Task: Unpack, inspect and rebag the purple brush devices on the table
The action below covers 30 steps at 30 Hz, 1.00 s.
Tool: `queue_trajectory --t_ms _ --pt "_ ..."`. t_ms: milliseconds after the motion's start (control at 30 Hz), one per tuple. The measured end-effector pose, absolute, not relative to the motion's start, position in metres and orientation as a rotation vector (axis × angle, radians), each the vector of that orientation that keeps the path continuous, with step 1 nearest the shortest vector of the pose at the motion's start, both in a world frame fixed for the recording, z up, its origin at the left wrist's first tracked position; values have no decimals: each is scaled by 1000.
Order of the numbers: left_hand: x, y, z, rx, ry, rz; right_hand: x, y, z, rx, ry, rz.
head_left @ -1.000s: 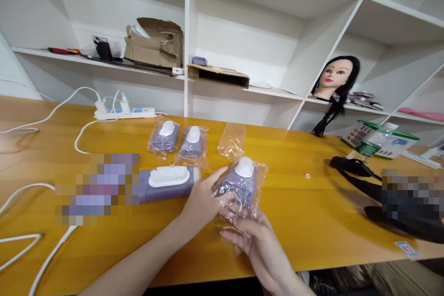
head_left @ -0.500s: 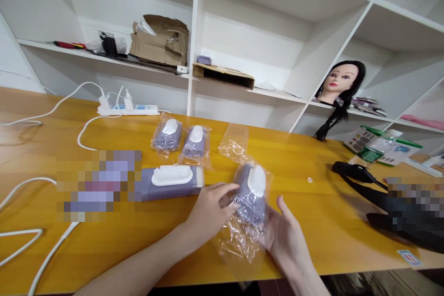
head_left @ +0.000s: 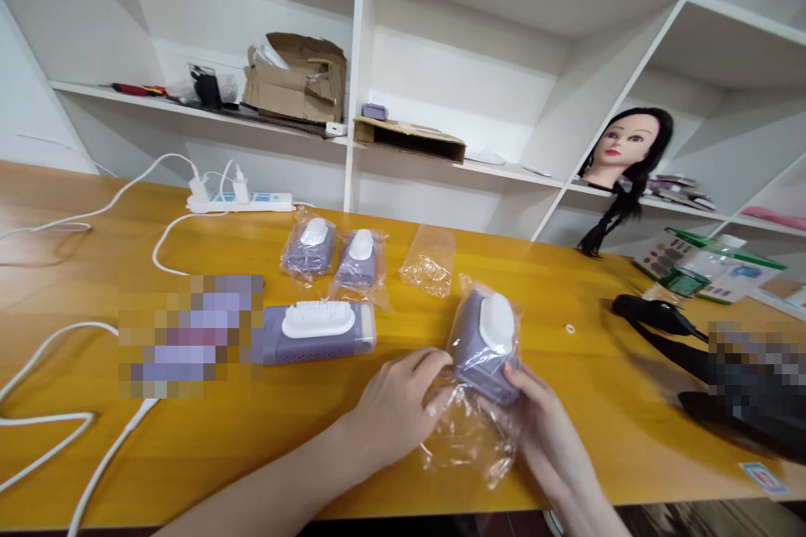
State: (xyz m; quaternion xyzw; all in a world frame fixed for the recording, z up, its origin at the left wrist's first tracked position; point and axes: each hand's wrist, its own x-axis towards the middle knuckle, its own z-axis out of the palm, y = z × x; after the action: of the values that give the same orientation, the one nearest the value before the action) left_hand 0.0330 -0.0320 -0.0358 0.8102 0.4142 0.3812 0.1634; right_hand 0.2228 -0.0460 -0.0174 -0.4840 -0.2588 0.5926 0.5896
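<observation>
Cradling the lilac device (head_left: pixel 473 357) over the table (head_left: pixel 598 428), the right hand (head_left: pixel 546 428) grips its lower edge while the curled left hand (head_left: pixel 395 411) pinches the clear bag (head_left: pixel 469 436); a steady hold keeps the film taut. Compared with earlier, the bag hangs lower, baring more device.
</observation>
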Motion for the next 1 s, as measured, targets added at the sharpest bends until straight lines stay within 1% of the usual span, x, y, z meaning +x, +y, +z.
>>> queue_trajectory --t_ms 100,300,533,633,700,767,833,900,967,1000 --pt "31 -34 -36 2402 1031 1152 253 -9 -12 -1215 -644 1301" --pt "28 -36 -35 2492 902 1089 293 67 -9 -1368 -757 1222" --pt "24 -34 -29 2581 852 1143 296 84 -15 -1562 -962 1059" --pt "12 -23 -17 2595 1009 1254 300 87 -14 -1673 -1075 900" --pt "-3 -13 -7 2514 1280 1343 305 91 -14 -1739 -1144 766" --pt "-20 -3 3 2341 1605 1385 311 94 -13 -1802 -1194 637" --pt "-35 3 10 2151 1828 1387 315 96 -10 -1859 -1223 517" --pt "-43 6 14 2051 1891 1372 313 96 -4 -1887 -1249 395" --pt "-44 5 14 2061 1834 1412 303 92 4 -1873 -1326 223" --pt "-42 5 14 2115 1761 1434 294 90 8 -1850 -1444 32"
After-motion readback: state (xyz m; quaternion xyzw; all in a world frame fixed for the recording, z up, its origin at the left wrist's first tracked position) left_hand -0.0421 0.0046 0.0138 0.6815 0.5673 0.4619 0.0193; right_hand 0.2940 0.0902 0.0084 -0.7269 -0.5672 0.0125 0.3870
